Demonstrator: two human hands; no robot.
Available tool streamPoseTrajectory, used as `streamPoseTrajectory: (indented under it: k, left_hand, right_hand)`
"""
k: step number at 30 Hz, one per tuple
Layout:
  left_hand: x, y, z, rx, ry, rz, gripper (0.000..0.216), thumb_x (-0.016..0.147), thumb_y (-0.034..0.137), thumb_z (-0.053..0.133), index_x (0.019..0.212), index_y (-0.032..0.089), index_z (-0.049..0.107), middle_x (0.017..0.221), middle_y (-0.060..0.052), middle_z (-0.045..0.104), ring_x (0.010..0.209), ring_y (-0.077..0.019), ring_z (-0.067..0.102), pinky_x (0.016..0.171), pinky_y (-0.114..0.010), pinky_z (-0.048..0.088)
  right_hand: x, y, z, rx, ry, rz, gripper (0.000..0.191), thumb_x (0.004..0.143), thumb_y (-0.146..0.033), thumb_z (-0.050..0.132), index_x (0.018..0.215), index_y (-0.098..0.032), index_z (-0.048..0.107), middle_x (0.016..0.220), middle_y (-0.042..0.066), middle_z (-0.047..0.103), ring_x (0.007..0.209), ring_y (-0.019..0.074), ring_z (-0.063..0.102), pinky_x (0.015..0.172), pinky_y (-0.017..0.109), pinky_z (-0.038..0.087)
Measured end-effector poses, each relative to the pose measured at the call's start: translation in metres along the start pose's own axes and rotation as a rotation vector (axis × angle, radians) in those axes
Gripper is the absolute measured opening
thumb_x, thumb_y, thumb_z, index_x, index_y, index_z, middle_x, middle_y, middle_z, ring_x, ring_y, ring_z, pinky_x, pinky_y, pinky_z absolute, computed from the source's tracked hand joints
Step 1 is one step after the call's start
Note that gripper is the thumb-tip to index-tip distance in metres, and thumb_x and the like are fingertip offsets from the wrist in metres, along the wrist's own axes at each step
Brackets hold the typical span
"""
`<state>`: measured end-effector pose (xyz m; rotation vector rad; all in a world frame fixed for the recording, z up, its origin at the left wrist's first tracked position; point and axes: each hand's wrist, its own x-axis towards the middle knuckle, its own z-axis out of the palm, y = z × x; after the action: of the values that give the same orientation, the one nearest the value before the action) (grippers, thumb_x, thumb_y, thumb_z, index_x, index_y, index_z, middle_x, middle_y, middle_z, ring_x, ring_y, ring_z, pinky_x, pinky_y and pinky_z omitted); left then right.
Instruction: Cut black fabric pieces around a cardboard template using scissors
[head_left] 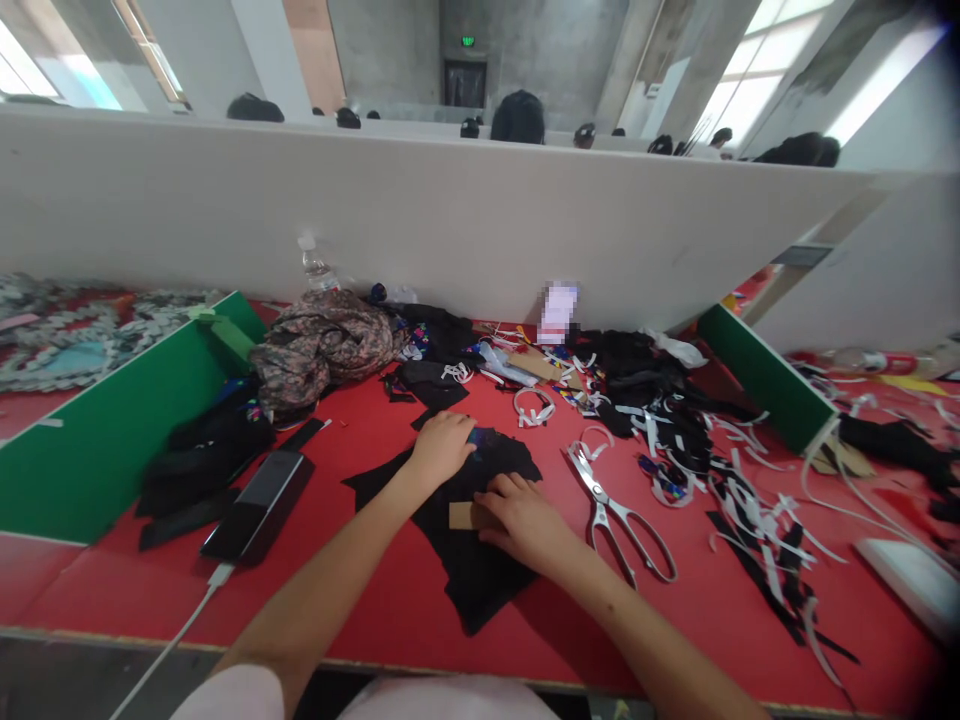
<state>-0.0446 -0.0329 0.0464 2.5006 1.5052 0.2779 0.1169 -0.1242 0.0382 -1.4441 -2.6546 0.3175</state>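
While two hands (445, 447) (527, 518) touch black cloth (480, 580), one scissors (598, 492) beside.

Looks forward and down from head height above the near edge of the table (382, 602), quite close; reaches over the white partition (450, 220) to a distant concrete wall (390, 55).

fabric (480, 590): matt cloth | strip (462, 516): matt cardboard | scissors (598, 492): smooth, shiny metal | device (259, 505): smooth, glossy

Green lit sign (468, 41) above a dark doorway (465, 84), beyond the far edge of the tabletop (375, 620): markings too small to read. No text legible.
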Motion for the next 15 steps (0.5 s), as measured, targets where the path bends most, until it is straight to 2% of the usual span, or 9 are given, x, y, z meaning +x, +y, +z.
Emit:
streamPoseTrajectory:
  k: [3,6,10,15]
  left_hand:
    - [0.014,-0.012,0.006,-0.012,-0.039,-0.030,0.038,0.069,0.029,0.063,0.105,0.017,0.056,0.107,-0.013,0.058,0.102,-0.0285,0.047,0.086,-0.039,0.034]
    - [0.021,-0.022,0.007,-0.053,-0.088,-0.047,0.031,0.063,0.034,0.067,0.089,0.017,0.061,0.091,-0.011,0.063,0.092,-0.0284,0.051,0.078,-0.036,0.036]
    - [0.022,-0.030,0.000,-0.166,-0.137,-0.023,0.025,0.067,0.041,0.060,0.072,0.017,0.061,0.071,-0.005,0.061,0.072,-0.0203,0.053,0.063,-0.027,0.035]
    - [0.019,-0.033,-0.004,-0.356,-0.159,0.036,0.026,0.072,0.041,0.052,0.068,0.016,0.061,0.063,0.000,0.058,0.063,-0.0146,0.051,0.057,-0.023,0.033]
  right_hand:
    - [-0.002,0.003,0.000,0.019,-0.014,-0.007,0.047,0.070,-0.035,0.067,0.113,-0.025,0.055,0.103,0.005,0.054,0.094,0.0229,0.048,0.077,0.033,0.039]
    - [-0.005,0.006,-0.001,0.036,-0.017,-0.018,0.047,0.070,-0.032,0.068,0.114,-0.025,0.054,0.104,0.005,0.055,0.095,0.0224,0.048,0.080,0.032,0.039]
    - [-0.008,0.009,-0.003,0.089,-0.029,-0.044,0.048,0.070,-0.030,0.067,0.116,-0.025,0.053,0.105,0.005,0.055,0.098,0.0221,0.049,0.083,0.031,0.039]
    - [-0.011,0.011,-0.006,0.184,-0.038,-0.061,0.041,0.071,-0.027,0.066,0.110,-0.024,0.057,0.107,0.006,0.056,0.099,0.0224,0.051,0.085,0.032,0.038]
